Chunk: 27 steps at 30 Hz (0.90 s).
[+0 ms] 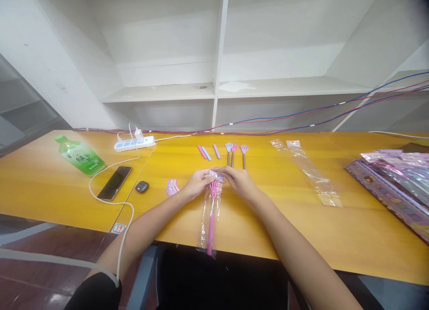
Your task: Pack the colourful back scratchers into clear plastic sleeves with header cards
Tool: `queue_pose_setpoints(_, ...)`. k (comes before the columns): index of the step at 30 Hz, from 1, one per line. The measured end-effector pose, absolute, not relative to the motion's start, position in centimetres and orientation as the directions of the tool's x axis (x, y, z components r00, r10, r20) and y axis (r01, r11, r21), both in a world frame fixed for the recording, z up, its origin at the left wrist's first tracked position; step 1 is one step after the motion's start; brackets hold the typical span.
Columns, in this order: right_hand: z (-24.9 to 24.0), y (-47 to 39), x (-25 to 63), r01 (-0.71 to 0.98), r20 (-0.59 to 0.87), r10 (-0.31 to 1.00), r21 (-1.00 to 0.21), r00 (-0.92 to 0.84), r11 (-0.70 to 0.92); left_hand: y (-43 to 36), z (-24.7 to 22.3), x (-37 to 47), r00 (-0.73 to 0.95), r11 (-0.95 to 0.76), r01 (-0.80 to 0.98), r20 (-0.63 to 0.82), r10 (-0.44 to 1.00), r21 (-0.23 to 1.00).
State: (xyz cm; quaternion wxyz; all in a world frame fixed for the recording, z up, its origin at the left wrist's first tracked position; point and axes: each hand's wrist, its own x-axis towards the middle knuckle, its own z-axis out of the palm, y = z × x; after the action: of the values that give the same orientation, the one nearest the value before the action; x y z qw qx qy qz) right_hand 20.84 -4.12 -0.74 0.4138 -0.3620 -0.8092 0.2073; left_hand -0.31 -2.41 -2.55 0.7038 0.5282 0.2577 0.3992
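Apparently, one piece is nearly bagged: the pink scratcher (211, 229) lies in a clear bag (203, 232), low end at the table's (254, 225) near edge; left hand (197, 185) and right hand (239, 181) pinch its top, sealed or not I cannot tell. Beyond, three scratchers (244, 149) and three tubes (206, 153) lie unbagged.

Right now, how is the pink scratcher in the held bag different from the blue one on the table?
The pink scratcher is in a clear bag; the blue scratcher lies unbagged on the table. The pink one shows a pink handle; the blue one shows just claw and rod. Both have claw-shaped ends.
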Motion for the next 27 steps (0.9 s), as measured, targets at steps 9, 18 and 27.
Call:
queue_pose_setpoints(9, 0.9, -5.4, 20.5, 0.364, 0.459, 0.815, -0.736, -0.354, 0.572, -1.9, -2.4, -0.5, 0.528, 0.045, -0.319, 0.138, 0.838, 0.947)
queue_pose_setpoints(18, -0.3, -4.7, 19.6, 0.120, 0.439, 0.891, -0.897, 0.119, 0.426, -1.2, -2.4, -0.9, 0.512, -0.038, -0.204, 0.140, 0.848, 0.978)
queue_pose_setpoints(27, -1.3, -4.0, 18.7, 0.470, 0.284, 0.954, -0.832, -0.097, 0.296, -1.5, -2.8, -0.7, 0.508, -0.114, -0.098, 0.149, 0.848, 0.989)
